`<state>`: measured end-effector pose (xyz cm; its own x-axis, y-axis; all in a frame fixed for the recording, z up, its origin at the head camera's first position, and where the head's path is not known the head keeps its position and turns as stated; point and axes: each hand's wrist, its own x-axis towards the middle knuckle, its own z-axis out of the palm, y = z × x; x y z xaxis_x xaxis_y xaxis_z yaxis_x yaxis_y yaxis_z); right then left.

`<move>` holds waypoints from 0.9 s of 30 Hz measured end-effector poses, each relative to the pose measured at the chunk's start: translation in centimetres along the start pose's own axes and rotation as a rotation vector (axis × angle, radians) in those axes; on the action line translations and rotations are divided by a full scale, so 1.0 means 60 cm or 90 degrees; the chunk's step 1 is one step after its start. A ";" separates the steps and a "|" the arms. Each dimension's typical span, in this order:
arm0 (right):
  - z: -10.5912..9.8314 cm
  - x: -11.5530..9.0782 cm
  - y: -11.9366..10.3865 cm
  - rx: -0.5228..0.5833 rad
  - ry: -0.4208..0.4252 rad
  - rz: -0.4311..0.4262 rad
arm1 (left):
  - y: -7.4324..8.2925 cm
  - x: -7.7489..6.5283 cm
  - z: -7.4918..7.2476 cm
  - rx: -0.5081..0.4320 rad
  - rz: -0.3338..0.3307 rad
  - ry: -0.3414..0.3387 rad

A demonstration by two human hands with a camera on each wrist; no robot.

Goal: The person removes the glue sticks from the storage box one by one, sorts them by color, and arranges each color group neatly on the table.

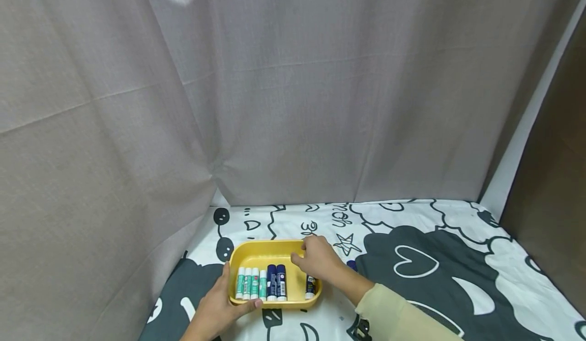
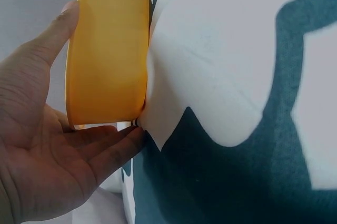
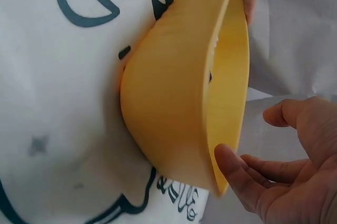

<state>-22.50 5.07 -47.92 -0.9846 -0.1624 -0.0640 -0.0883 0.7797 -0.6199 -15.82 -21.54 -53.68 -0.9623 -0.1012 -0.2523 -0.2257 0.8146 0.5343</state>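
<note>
A shallow yellow tray [image 1: 256,247] stands on the patterned sheet. My left hand [image 1: 215,305] grips its left end, thumb at the front rim and fingers along the side; the left wrist view shows the thumb on the rim. Inside, at the left, lie several green-and-white glue sticks [image 1: 247,282], with two dark blue glue sticks [image 1: 276,282] beside them. Another dark glue stick [image 1: 310,287] lies at the right end, partly under my right hand. That right hand [image 1: 316,257] is over the tray's back right corner, thumb and fingers apart, nothing between them in the right wrist view.
A dark blue cap [image 1: 351,264] shows on the sheet behind the right forearm, the rest hidden. The black-and-white printed sheet [image 1: 412,249] covers the surface. Grey curtain [image 1: 293,102] hangs behind and on the left; a brown panel [image 1: 549,152] stands at the right.
</note>
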 end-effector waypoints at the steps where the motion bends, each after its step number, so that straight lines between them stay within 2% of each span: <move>1: 0.004 0.001 -0.001 0.005 -0.004 -0.001 | 0.000 0.000 0.000 0.001 -0.002 -0.001; 9: 0.039 0.005 -0.005 0.010 -0.022 -0.009 | 0.000 0.001 -0.001 0.003 -0.011 -0.001; 19: 0.075 0.002 0.001 0.019 -0.033 -0.020 | -0.003 0.002 -0.001 0.004 0.005 0.003; 27: 0.095 0.006 -0.008 0.014 -0.076 0.045 | -0.004 0.002 0.002 0.006 0.003 0.002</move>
<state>-21.96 1.18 -52.12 -0.9631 -0.1797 -0.2004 -0.0145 0.7781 -0.6280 -15.87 -21.68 -53.95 -0.9638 -0.0989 -0.2475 -0.2198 0.8202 0.5282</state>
